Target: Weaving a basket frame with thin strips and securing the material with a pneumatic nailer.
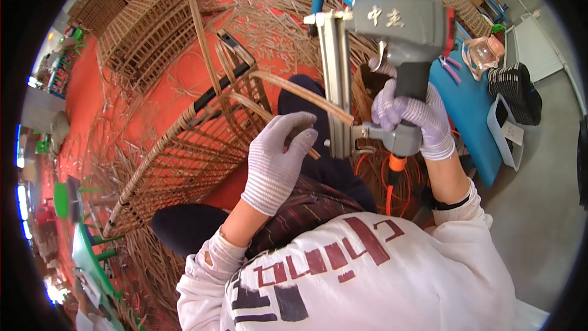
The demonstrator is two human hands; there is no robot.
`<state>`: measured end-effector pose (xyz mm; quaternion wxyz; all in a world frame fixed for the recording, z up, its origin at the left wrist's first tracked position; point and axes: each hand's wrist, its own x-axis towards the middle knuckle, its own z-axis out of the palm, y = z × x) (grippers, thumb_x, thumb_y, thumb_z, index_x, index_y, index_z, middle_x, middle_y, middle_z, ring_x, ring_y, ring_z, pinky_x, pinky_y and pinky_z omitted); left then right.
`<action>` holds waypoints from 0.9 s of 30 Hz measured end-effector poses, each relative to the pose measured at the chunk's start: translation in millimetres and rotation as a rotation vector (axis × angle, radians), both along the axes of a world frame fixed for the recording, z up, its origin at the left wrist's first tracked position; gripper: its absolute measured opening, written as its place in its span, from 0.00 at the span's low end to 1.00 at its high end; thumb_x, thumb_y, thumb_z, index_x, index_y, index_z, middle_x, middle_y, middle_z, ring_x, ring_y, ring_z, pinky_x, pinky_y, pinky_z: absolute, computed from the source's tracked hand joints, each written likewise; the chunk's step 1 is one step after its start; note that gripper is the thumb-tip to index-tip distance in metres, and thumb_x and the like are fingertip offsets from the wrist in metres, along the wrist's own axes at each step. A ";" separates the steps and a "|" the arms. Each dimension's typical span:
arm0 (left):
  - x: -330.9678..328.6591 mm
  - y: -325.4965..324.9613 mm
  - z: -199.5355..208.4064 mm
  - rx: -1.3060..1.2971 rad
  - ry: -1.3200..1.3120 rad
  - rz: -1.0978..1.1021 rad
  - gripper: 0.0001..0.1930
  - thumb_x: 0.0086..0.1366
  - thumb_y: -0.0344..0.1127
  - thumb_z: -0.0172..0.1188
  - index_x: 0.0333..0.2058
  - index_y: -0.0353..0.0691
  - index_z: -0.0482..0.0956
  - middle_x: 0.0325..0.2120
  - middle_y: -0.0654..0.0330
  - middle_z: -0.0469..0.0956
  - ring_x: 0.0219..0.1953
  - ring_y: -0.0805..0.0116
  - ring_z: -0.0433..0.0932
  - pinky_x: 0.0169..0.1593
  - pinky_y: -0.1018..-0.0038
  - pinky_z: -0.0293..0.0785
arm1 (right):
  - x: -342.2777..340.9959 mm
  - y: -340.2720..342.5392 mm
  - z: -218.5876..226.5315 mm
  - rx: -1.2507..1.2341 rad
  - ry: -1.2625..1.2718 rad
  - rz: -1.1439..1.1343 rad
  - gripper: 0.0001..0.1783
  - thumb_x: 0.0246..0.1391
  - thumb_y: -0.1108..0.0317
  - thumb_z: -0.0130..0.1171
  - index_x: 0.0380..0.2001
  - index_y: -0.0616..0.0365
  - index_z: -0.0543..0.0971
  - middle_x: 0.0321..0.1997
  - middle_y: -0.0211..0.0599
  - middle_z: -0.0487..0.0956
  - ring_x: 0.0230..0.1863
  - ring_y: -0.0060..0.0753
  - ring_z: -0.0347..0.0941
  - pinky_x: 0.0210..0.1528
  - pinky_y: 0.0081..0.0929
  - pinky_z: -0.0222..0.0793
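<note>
My right hand (409, 110), in a white and lilac striped glove, grips the black handle of a grey pneumatic nail gun (398, 27). The gun's long metal magazine stands upright on its left side. My left hand (278, 156), gloved the same way, is closed around a thin rattan strip (254, 105), whose short end shows beyond the thumb. A second, thicker rattan strip (303, 94) runs from the frame of a woven rattan basket (177, 159) to the gun's magazine. The basket leans tilted at my left, its rim partly wrapped in black.
Stacked woven rattan panels (147, 34) stand at the far left. Loose cane offcuts (275, 15) litter the red floor. To my right a blue bench (468, 122) bears pink-handled pliers (451, 68) and a clear jar (484, 55). An orange air hose (389, 199) coils below the gun.
</note>
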<state>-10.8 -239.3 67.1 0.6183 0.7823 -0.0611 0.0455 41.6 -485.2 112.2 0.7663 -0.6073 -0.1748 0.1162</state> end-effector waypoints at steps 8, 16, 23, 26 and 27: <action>-5.2 -19.2 -16.5 -0.225 0.287 -0.171 0.16 0.66 0.32 0.62 0.50 0.31 0.78 0.38 0.57 0.83 0.40 0.75 0.79 0.48 0.77 0.75 | 3.8 -9.1 -16.2 0.316 -0.063 -0.008 0.31 0.60 0.67 0.56 0.62 0.75 0.63 0.21 0.31 0.68 0.24 0.29 0.68 0.36 0.32 0.67; 6.9 -16.7 -11.7 -0.598 0.341 -0.394 0.30 0.67 0.52 0.59 0.56 0.31 0.74 0.46 0.58 0.79 0.50 0.71 0.74 0.57 0.72 0.69 | 3.0 -18.3 -30.2 0.529 0.023 0.153 0.35 0.60 0.60 0.53 0.66 0.70 0.60 0.22 0.21 0.64 0.23 0.21 0.64 0.38 0.29 0.63; 32.7 -30.9 23.0 -0.779 0.250 -0.484 0.43 0.62 0.67 0.57 0.60 0.33 0.67 0.48 0.52 0.78 0.47 0.57 0.79 0.52 0.63 0.75 | -3.0 8.3 -41.6 0.643 0.239 0.311 0.11 0.60 0.59 0.50 0.38 0.55 0.73 0.19 0.20 0.60 0.20 0.18 0.61 0.33 0.26 0.62; 36.9 -36.3 34.5 -1.015 0.359 -0.500 0.36 0.65 0.64 0.56 0.57 0.36 0.69 0.34 0.58 0.77 0.30 0.63 0.77 0.38 0.65 0.77 | -1.9 10.3 -55.7 0.716 0.240 0.370 0.10 0.61 0.59 0.50 0.30 0.52 0.72 0.19 0.22 0.61 0.20 0.20 0.61 0.32 0.26 0.62; 40.2 -33.8 29.3 -1.010 0.362 -0.501 0.36 0.65 0.64 0.56 0.57 0.36 0.69 0.34 0.58 0.77 0.30 0.63 0.77 0.38 0.65 0.77 | 0.4 12.0 -54.8 0.655 0.308 0.387 0.11 0.62 0.59 0.51 0.30 0.53 0.73 0.21 0.24 0.66 0.22 0.23 0.65 0.33 0.27 0.65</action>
